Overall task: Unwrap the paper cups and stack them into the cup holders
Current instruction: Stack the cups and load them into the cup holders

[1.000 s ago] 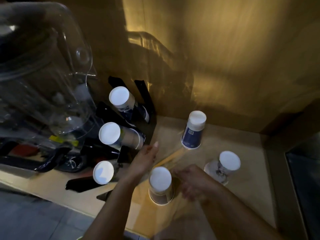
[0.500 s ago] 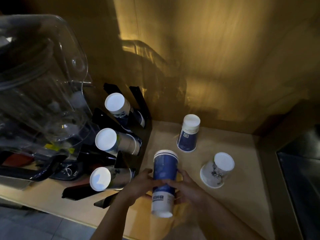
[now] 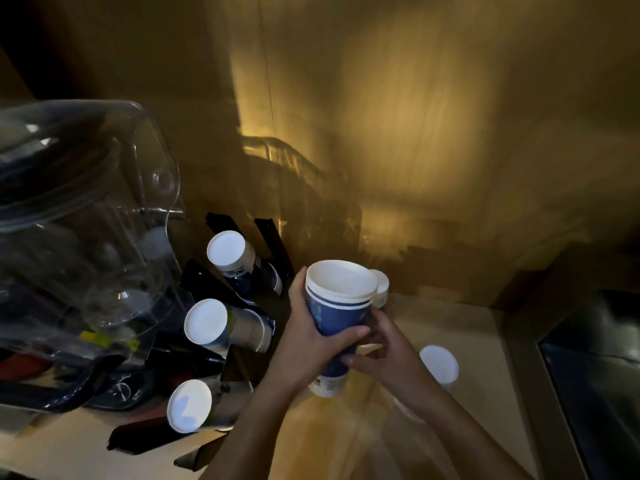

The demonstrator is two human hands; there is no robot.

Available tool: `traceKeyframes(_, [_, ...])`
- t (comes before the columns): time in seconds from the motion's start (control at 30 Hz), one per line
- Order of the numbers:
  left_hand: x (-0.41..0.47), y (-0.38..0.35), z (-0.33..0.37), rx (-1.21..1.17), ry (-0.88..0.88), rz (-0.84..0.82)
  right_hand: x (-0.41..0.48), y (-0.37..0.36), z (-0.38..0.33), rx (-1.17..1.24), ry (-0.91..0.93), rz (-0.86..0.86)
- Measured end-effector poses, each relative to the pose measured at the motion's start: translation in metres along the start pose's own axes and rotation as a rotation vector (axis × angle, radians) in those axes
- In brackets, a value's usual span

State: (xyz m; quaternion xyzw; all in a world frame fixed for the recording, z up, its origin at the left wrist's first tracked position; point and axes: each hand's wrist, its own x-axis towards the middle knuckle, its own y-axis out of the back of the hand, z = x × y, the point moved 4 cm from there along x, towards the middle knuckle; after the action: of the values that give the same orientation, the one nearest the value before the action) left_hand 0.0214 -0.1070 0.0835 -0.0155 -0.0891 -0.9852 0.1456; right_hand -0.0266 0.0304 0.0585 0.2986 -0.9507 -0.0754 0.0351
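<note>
A blue and white stack of paper cups (image 3: 337, 310) is held above the counter, tilted, its white bottom toward me. My left hand (image 3: 304, 337) wraps its middle from the left. My right hand (image 3: 388, 348) grips its lower part from the right. A black cup holder rack (image 3: 207, 282) stands at the left with three cup stacks lying in it: the top stack (image 3: 227, 252), the middle stack (image 3: 207, 322) and the lowest stack (image 3: 189, 406). Another upside-down cup (image 3: 439, 364) stands on the counter at the right. A further cup (image 3: 381, 287) peeks out behind the held stack.
A large clear plastic jug (image 3: 79, 216) looms at the left over dark utensils. The wooden counter (image 3: 467, 327) ends at a wall behind and a dark metal surface (image 3: 595, 375) at the right. Thin clear wrap lies near my right forearm (image 3: 398, 441).
Both hands picked up the blue cup stack from the counter and raised it, tilting its white bottom toward me. The camera view shifted downward and closer.
</note>
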Motion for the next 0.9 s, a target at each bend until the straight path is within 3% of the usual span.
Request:
traceKeyframes(0.13, [0.002,0.0,0.027,0.084,-0.069,0.091,0.003,0.02,-0.036,0.008,0.097,-0.009])
traceKeyframes(0.2, [0.001,0.0,0.036,0.132,-0.071,0.132,0.002,0.036,-0.055,0.048,0.129,0.086])
traceKeyframes(0.33, [-0.002,0.001,0.05,0.196,-0.094,0.196,-0.001,0.06,-0.107,-0.119,0.379,0.288])
traceKeyframes(0.43, [-0.003,-0.002,0.057,0.243,-0.098,0.177,0.005,0.058,-0.135,-0.318,0.512,0.164])
traceKeyframes(0.6, [-0.004,-0.005,0.062,0.209,-0.099,0.12,0.02,0.056,-0.141,-0.377,0.38,-0.081])
traceKeyframes(0.9, [-0.008,-0.005,0.063,0.327,-0.136,0.11,0.035,0.056,-0.158,-0.503,0.517,0.082])
